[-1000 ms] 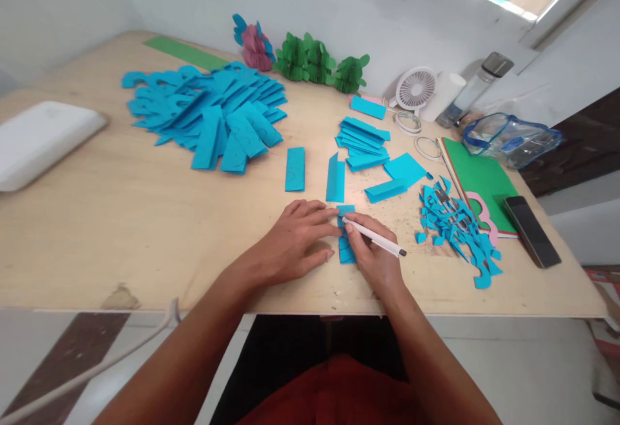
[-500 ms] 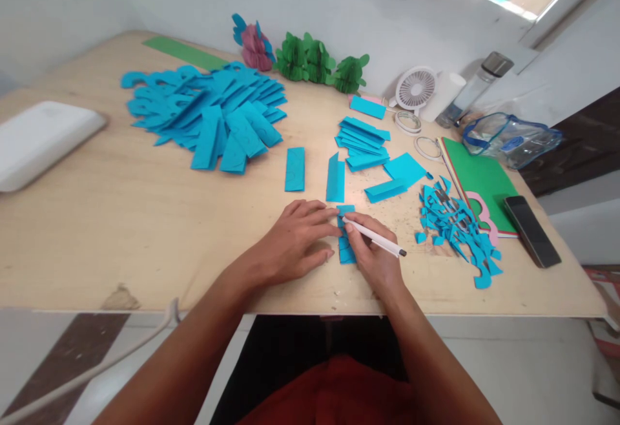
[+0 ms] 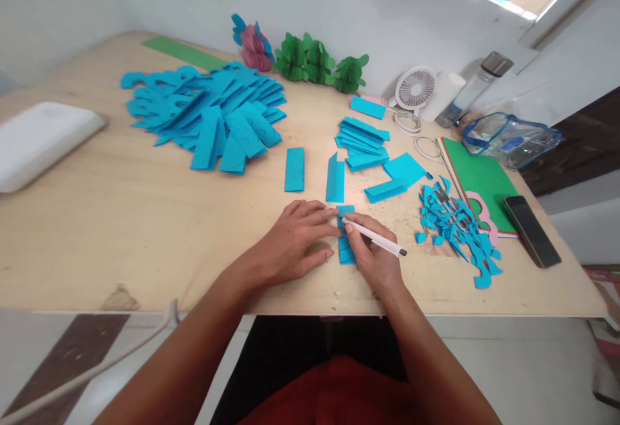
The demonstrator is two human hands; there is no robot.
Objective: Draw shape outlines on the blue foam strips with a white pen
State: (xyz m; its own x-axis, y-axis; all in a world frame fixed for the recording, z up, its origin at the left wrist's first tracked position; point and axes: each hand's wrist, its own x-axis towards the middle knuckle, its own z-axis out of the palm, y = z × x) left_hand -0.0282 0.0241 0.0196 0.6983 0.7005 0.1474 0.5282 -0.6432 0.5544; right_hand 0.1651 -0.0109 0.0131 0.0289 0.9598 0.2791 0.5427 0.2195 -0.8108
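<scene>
We find the paper strip (image 3: 346, 255) on the table (image 3: 169, 231) partly drawn on, the left hand (image 3: 295, 242) spread against it, the right hand (image 3: 380, 267) gripping a pen (image 3: 378, 239), the pile (image 3: 232, 128) partly marked, the folded stack (image 3: 361, 142) apparently unmarked.

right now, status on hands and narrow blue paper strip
Right hand holds slim white pen. Left hand at narrow blue paper strip. Jagged blue paper scraps rightward, not blocking.

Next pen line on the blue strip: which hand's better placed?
Right, most likely. The right hand holds the white pen, its tip at the blue strip. The left hand has no pen; its fingers reach the strip's left side, so it seems better placed for steadying.
</scene>
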